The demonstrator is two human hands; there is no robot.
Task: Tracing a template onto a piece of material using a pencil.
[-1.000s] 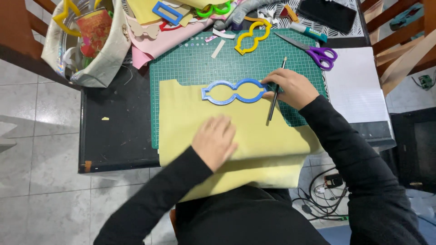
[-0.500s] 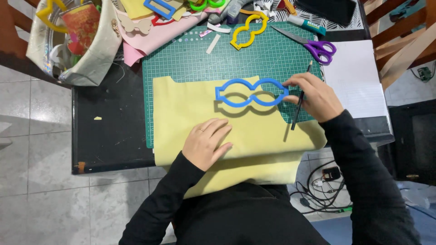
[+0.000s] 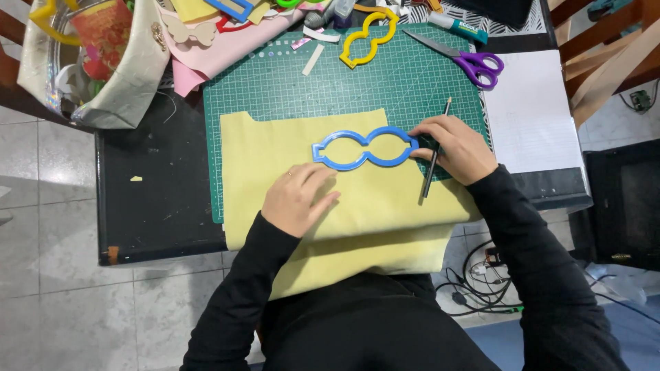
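Observation:
A yellow sheet of felt lies over a green cutting mat and hangs off the table's near edge. On it rests a blue mask-shaped outline template. My left hand lies flat on the sheet just below the template's left lobe, fingers together. My right hand touches the template's right end with its fingertips and grips a thin dark pencil that runs between its fingers.
Purple-handled scissors, a yellow template, a marker and pink felt lie at the mat's far edge. A white paper pad sits right. A cloth bag stands far left. Cables lie on the floor.
The blue template and my right hand have stayed at the sheet's upper right; my left hand shifted slightly closer to the template. The camera has moved, shifting the whole scene in view.

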